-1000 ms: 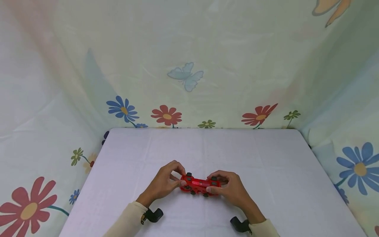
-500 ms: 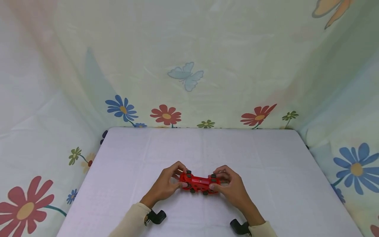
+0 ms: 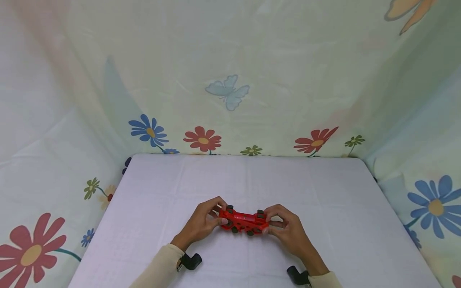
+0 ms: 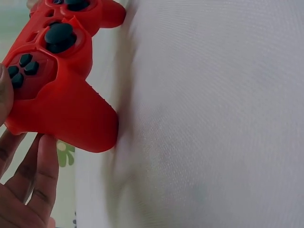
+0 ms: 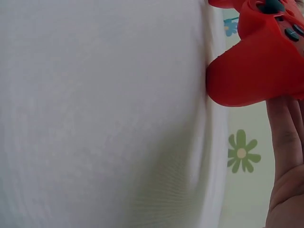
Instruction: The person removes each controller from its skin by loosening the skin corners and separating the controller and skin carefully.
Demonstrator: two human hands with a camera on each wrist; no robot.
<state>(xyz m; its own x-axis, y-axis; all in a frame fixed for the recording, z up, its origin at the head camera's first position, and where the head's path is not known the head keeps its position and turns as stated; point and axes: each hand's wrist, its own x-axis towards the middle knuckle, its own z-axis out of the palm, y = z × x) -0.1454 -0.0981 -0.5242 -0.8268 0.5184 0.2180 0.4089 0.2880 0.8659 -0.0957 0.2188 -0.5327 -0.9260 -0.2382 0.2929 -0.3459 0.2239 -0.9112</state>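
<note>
A red game controller [image 3: 244, 218] with black sticks and buttons stands on its two handles at the front middle of the table. My left hand [image 3: 201, 223] holds its left end, thumb on the near face and fingers behind. On the right end, my right hand [image 3: 291, 229] grips with thumb and fingertips. The left wrist view shows the controller's left handle [image 4: 76, 114] meeting the cloth, with the direction buttons [image 4: 23, 70] beside my thumb. In the right wrist view, fingers [image 5: 286, 137] lie under the right handle [image 5: 254, 71]; the thumb is out of that frame.
A white cloth [image 3: 162, 180] covers the table. Flower-printed curtains [image 3: 281, 80] hang behind it and along both sides. A black wrist camera [image 3: 191, 261] sits on the left wrist, and another black camera [image 3: 297, 276] on the right.
My right hand has shifted outward, its thumb sliding from the controller's near face to its right end. The controller has tipped slightly and moved a little away from me. The left hand keeps its hold.
</note>
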